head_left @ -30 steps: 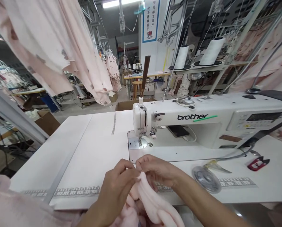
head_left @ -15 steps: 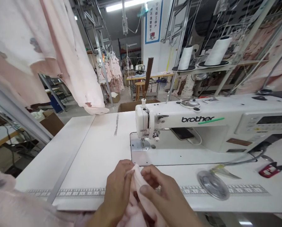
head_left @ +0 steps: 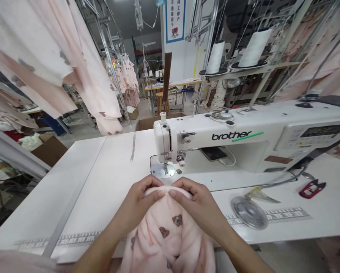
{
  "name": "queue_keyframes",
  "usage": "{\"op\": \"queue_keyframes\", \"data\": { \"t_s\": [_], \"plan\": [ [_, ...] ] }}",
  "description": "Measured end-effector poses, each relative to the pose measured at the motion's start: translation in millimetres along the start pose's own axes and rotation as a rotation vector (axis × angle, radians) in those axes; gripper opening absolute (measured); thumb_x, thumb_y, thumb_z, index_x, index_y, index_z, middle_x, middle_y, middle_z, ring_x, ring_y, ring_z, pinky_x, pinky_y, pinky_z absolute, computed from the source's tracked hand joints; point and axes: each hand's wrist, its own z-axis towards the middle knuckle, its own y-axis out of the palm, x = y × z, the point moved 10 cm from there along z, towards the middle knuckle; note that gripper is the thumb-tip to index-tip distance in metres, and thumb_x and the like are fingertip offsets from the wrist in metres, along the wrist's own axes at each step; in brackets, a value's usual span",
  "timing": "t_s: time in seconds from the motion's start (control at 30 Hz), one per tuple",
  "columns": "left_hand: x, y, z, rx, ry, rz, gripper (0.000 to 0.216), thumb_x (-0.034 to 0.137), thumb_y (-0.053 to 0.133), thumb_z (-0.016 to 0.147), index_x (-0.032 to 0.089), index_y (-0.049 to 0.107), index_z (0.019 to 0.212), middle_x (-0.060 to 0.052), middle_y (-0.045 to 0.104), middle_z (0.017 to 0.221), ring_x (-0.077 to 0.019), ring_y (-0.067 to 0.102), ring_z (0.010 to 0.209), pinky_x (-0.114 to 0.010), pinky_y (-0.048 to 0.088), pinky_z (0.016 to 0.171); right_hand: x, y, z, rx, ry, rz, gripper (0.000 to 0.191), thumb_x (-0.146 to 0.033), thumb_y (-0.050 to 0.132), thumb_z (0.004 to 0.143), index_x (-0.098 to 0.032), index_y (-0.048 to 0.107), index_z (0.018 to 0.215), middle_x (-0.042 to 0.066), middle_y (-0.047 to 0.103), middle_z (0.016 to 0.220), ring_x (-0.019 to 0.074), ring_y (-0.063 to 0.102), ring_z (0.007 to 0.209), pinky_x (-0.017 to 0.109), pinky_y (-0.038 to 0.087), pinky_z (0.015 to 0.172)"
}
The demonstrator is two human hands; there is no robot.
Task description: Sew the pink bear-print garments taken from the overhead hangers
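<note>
Spread wider than in the earlier view, the pale pink fleece garment (head_left: 167, 231) now hangs open below the hands, its brown bear prints showing, and the view has tipped a little toward the left of the workshop. Both hands grip it: the left hand (head_left: 138, 204) and the right hand (head_left: 197, 203) are closed on a rolled edge, with thumbs on top and fingers curled beneath, and their fingertips (head_left: 161, 194) nearly meet at the middle of that edge. The garment sits just in front of the sewing machine (head_left: 215, 140), apart from it, and its lower part drapes toward the person over the table's near edge. Left of the sewing machine, the needle plate (head_left: 162, 171) lies bare under the raised presser foot (head_left: 166, 161). Behind the sewing machine stand two white thread cones (head_left: 215, 57), while a phone (head_left: 212, 153) lies under its arm. Right of the sewing machine's front are a clear round disc (head_left: 249, 212) and red thread snips (head_left: 312, 189). Pink garments (head_left: 44, 53) hang to the left of the sewing machine.
</note>
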Motion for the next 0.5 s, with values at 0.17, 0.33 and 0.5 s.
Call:
{"op": "queue_keyframes", "data": {
  "t_s": [0.17, 0.33, 0.5],
  "plan": [
    [-22, 4, 43, -0.069, -0.049, -0.068, 0.028, 0.036, 0.069, 0.066, 0.013, 0.053, 0.069, 0.002, 0.053, 0.068, -0.0095, 0.047, 0.063, -0.020, 0.035, 0.058, 24, -10, 16, 0.073, 0.024, -0.104, 0.018, -0.036, 0.053, 0.081, -0.020, 0.059, 0.075, -0.002, 0.060, 0.070, 0.0157, 0.053, 0.067, 0.024, 0.035, 0.059],
    [-62, 3, 81, -0.015, -0.058, 0.109, 0.022, 0.034, 0.060, 0.071, 0.014, 0.053, 0.067, 0.002, 0.052, 0.065, -0.0114, 0.048, 0.062, -0.021, 0.033, 0.056, 59, -11, 49, 0.045, 0.139, -0.565, 0.016, -0.030, 0.046, 0.082, -0.021, 0.058, 0.075, 0.001, 0.061, 0.071, 0.0177, 0.055, 0.069, 0.024, 0.032, 0.059],
    [-67, -1, 96, 0.006, -0.016, 0.435, 0.014, 0.028, 0.050, 0.074, 0.017, 0.058, 0.073, -0.001, 0.061, 0.076, -0.0170, 0.055, 0.077, -0.025, 0.038, 0.065, 79, -14, 79, 0.015, 0.266, -0.746, 0.010, -0.022, 0.048, 0.076, -0.020, 0.058, 0.073, 0.002, 0.061, 0.067, 0.0199, 0.056, 0.070, 0.025, 0.031, 0.058]
  ]
}}
